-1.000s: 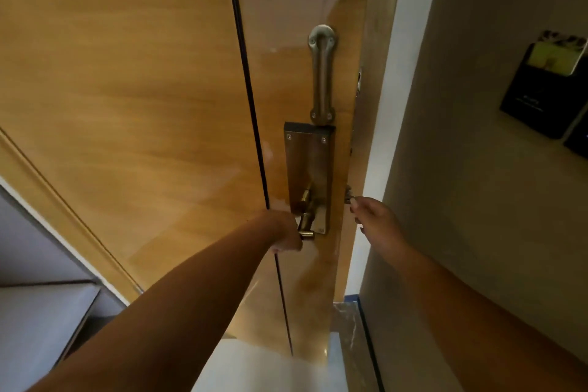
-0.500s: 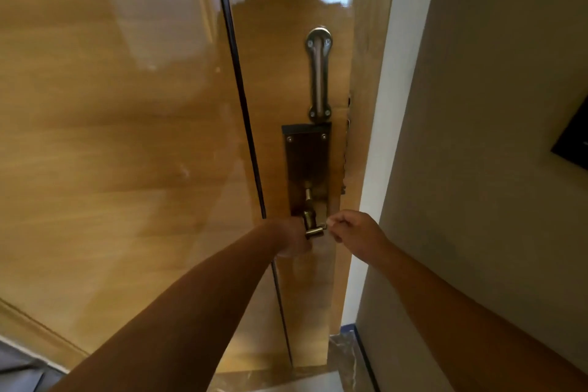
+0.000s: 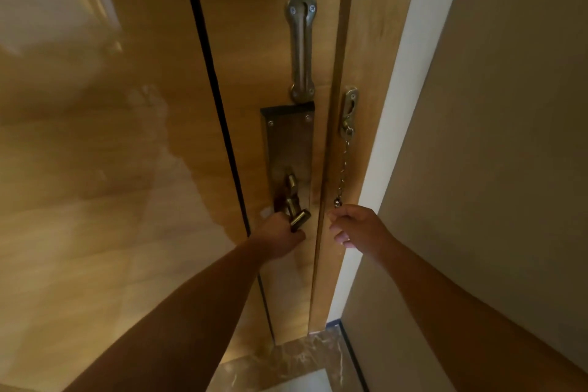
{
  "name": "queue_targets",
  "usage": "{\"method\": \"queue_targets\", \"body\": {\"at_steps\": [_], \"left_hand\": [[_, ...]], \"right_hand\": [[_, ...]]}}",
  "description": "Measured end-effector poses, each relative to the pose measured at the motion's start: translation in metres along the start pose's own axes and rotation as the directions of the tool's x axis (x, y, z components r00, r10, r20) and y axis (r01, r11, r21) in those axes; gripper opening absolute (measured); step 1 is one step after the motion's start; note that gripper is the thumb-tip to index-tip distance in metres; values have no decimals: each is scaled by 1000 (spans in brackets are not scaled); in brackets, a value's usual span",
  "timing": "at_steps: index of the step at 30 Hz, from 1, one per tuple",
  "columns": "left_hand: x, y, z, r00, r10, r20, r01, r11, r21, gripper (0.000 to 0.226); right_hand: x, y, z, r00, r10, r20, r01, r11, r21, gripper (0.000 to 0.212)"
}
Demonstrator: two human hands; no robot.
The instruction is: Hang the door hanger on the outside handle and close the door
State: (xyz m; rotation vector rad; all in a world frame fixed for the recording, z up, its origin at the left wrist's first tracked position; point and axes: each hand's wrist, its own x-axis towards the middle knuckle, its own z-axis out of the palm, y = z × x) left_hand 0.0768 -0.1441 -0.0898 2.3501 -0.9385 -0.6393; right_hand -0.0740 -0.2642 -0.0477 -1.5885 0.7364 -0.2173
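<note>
The glossy wooden door (image 3: 111,169) stands flush against its frame (image 3: 366,41), seen from inside. My left hand (image 3: 280,237) is wrapped around the brass lever handle (image 3: 294,204), which sticks out of a dark metal plate (image 3: 288,143). My right hand (image 3: 358,226) hovers just right of the door edge, fingers loosely curled, right under the hanging end of the security chain (image 3: 343,175). I cannot tell whether it touches the chain. No door hanger shows on this side.
A metal chain-slide track (image 3: 300,44) is screwed to the door above the plate. The chain's anchor (image 3: 349,108) sits on the frame. A beige wall (image 3: 493,137) closes in on the right. Marble floor (image 3: 286,363) lies below.
The door has swung shut against the frame, hiding the gap at its edge. My right hand has left the door edge and moved right, under the chain. My left hand stays on the handle.
</note>
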Motion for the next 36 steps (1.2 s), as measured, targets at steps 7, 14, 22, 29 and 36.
{"method": "queue_targets", "body": {"at_steps": [7,14,22,29,36], "left_hand": [[17,-4,1,998,-8,-67,4,998,-65,11],[28,-9,3,998,2,-62,-8,996,-87,11],[31,-8,4,998,24,-55,-28,997,-77,7],[11,10,-34,994,67,-92,-27,923,383,26],[-68,26,-79,993,28,-114,46,800,598,36]], "right_hand": [[31,-8,13,999,-4,39,3,1000,26,10],[51,-12,26,995,0,96,-1,1000,14,14],[56,-7,31,995,33,93,-34,999,6,17],[22,-34,27,990,87,115,-80,995,-60,23],[-47,-55,22,991,-116,63,129,957,-261,38]]}}
